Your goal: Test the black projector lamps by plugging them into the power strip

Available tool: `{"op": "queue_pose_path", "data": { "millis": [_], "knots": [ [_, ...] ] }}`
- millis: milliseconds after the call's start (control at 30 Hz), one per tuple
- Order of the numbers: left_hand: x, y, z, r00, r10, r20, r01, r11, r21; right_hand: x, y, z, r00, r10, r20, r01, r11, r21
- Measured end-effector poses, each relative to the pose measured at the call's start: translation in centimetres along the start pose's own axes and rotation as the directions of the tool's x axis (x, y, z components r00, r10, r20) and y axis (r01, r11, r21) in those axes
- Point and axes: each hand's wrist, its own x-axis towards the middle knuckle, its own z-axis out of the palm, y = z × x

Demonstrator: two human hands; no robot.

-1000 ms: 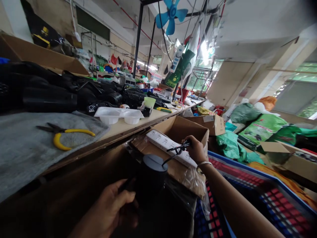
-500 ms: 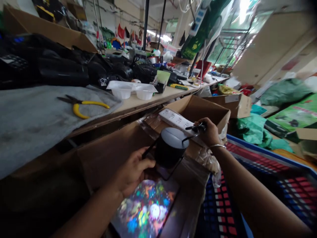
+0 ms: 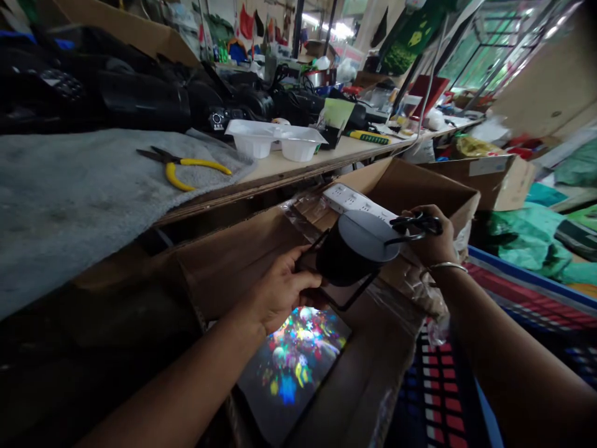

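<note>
Since the earlier frame the black lamp [image 3: 357,249] has risen and swung toward the right hand, and the coloured light patch [image 3: 293,354] below it has sharpened and shrunk. The left hand [image 3: 280,292] grips the lamp's left side, fingers wrapped around the body and its thin black bracket, so the lamp sits just right of and above that hand. The lamp is tilted, its flat grey rear face turned up toward the camera, its front pointed down at the brown cardboard [image 3: 224,261] where the patch glows. The right hand [image 3: 431,239] is closed on the coiled black cord [image 3: 417,224], which runs from the lamp's rear face; that hand lies just right of the lamp, touching the cord only, with a bangle at the wrist. Behind both hands a white power strip [image 3: 357,202] rests on the flap of an open box [image 3: 410,186] wrapped in clear plastic. Above, along the counter [image 3: 289,168] edge, lie yellow-handled pliers [image 3: 186,168] on a grey cloth [image 3: 69,199], and a white two-cup tray [image 3: 277,137] stands nearer the counter's middle. Black devices are piled along the counter's far edge.
</note>
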Motion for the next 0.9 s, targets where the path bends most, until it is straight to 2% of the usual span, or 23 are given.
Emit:
{"op": "queue_pose_path", "data": {
  "millis": [233,400,900],
  "knots": [
    [-0.1,0.1,-0.1,1.000,-0.004,0.019,0.004,1.000,-0.002,0.2,0.7,0.4,0.997,-0.069,-0.036,0.066,0.993,-0.096],
    [-0.1,0.1,-0.1,1.000,-0.001,0.016,0.001,1.000,-0.005,0.2,0.5,0.4,0.995,-0.080,-0.057,0.075,0.993,-0.093],
    [0.1,0.0,-0.3,0.999,0.019,0.031,-0.018,0.999,-0.037,0.0,-0.1,0.1,1.000,-0.010,-0.017,0.009,0.999,-0.040]
  ]
}}
